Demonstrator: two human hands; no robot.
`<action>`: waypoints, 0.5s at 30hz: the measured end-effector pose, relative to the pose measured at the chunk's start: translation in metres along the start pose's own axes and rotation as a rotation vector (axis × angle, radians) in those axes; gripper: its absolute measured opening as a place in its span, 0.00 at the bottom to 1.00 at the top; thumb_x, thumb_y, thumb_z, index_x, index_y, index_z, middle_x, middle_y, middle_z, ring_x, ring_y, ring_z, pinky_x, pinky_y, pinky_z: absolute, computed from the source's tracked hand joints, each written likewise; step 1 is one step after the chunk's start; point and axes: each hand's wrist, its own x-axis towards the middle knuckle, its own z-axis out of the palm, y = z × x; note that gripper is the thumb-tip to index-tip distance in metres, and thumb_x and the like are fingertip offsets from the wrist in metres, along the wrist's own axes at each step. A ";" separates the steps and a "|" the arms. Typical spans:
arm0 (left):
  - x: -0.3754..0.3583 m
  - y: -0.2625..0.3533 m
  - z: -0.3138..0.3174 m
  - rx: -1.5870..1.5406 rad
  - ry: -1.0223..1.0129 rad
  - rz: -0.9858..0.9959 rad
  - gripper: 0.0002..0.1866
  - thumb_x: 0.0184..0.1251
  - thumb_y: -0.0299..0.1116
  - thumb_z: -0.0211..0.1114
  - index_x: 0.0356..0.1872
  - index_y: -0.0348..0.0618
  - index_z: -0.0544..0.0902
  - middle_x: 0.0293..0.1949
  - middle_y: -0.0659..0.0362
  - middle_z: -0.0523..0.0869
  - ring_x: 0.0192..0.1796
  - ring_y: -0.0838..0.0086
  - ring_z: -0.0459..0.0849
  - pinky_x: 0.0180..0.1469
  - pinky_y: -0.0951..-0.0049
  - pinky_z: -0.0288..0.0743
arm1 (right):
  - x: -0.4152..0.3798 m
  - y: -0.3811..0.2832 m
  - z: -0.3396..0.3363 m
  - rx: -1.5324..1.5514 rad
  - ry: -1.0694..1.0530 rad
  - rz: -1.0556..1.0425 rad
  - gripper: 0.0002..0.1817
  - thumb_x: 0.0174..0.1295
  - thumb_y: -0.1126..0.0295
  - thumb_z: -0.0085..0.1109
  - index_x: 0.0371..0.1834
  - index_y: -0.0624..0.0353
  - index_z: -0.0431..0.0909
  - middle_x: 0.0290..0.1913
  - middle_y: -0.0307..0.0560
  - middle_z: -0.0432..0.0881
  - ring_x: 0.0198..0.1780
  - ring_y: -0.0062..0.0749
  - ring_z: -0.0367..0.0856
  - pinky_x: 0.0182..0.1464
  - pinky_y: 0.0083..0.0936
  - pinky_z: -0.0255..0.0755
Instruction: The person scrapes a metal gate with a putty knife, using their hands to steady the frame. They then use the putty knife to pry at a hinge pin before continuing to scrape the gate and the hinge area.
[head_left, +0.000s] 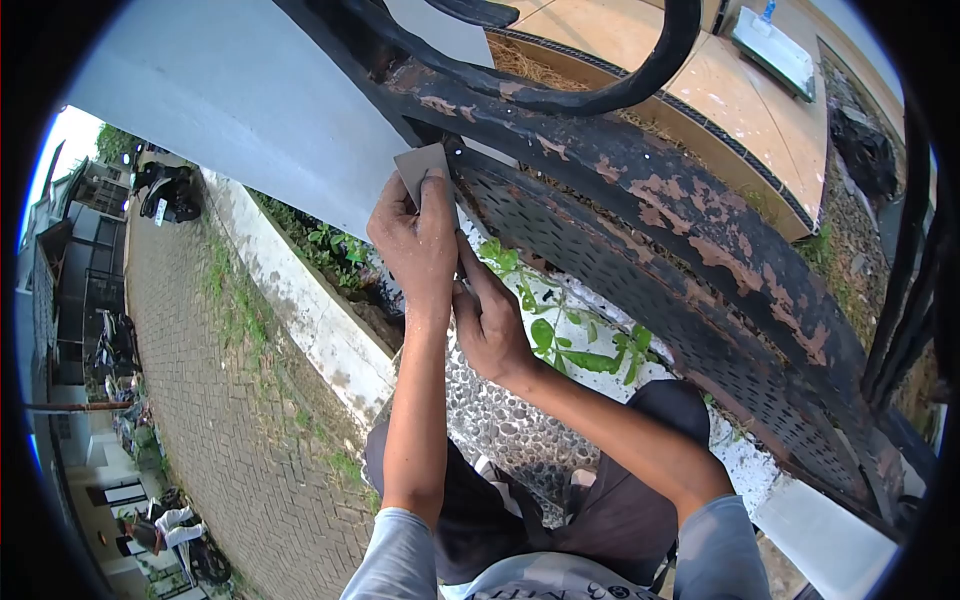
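Note:
My left hand [412, 245] is closed around a flat grey plate [424, 162], which looks like a scraper blade, thumb pressed on its face. The plate is held at the edge of a black metal gate [620, 180], by a corner of its frame. Brown-pink patches show where the gate's black paint has come off. Just below, my right hand [490, 325] is closed with its fingers up against the gate's edge. Whether it grips that edge or something else is hidden.
A pale smooth panel [240, 100] rises at the upper left. Green plants [575, 350] grow below the gate over a pebbled floor [490, 415]. A low white wall [300, 310] borders the brick-paved lane [230, 400]. A person [165, 530] is by a motorbike at lower left.

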 end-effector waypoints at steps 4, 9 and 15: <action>0.005 0.008 -0.004 0.114 -0.037 -0.052 0.13 0.62 0.31 0.59 0.38 0.28 0.83 0.22 0.57 0.80 0.26 0.79 0.72 0.28 0.76 0.67 | -0.002 -0.007 0.008 0.112 0.016 0.075 0.29 0.67 0.74 0.40 0.71 0.72 0.51 0.61 0.72 0.68 0.59 0.53 0.74 0.60 0.36 0.67; 0.018 0.010 -0.008 0.348 -0.055 0.141 0.15 0.58 0.32 0.61 0.38 0.26 0.84 0.45 0.35 0.83 0.44 0.58 0.87 0.39 0.67 0.78 | -0.001 -0.029 0.017 0.341 0.004 0.279 0.30 0.67 0.75 0.38 0.72 0.72 0.48 0.65 0.71 0.65 0.59 0.50 0.74 0.60 0.35 0.67; 0.033 0.012 -0.018 0.248 -0.217 0.031 0.14 0.58 0.32 0.63 0.34 0.27 0.85 0.55 0.32 0.77 0.63 0.51 0.75 0.52 0.61 0.75 | 0.014 -0.037 0.032 0.291 -0.055 0.386 0.33 0.67 0.76 0.40 0.74 0.70 0.41 0.53 0.71 0.74 0.48 0.46 0.80 0.50 0.35 0.71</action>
